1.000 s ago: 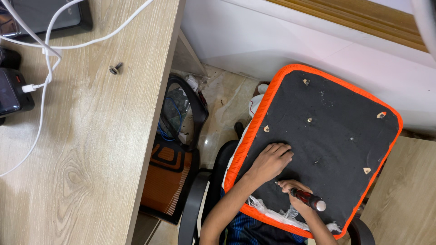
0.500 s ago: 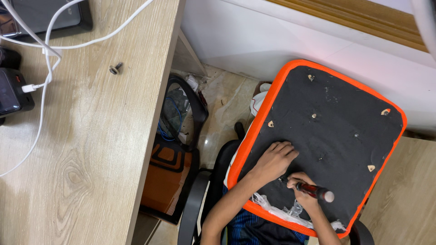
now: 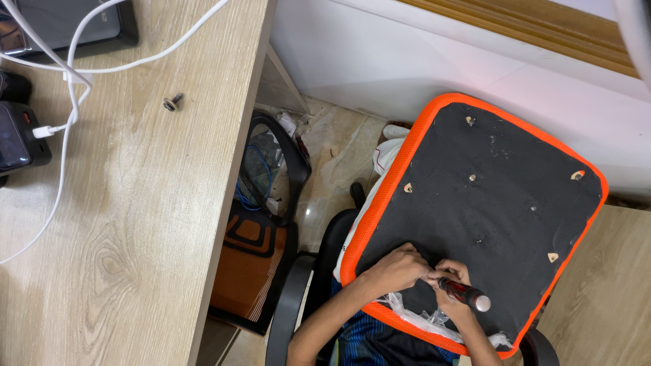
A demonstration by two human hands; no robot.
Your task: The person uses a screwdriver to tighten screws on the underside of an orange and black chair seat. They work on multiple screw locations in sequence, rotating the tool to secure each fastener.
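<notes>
On seat underside [image 3: 502, 196], right hand [image 3: 456, 279] gripping screwdriver [image 3: 462, 293], left hand [image 3: 397, 268] beside

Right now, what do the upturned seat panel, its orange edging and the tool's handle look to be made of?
Seat panel: matte black fabric, probably over a stiff board; it lies flat with screw holes showing. Orange edging: looks like woven mesh fabric, dull finish. Tool handle, in the right hand: glossy dark red-and-black plastic, likely, with a pale end cap.

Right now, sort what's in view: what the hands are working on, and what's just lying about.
In use: left hand, right hand, screwdriver, upturned seat panel.
Lying about: loose screw, white cable, phone, wooden desk.
</notes>
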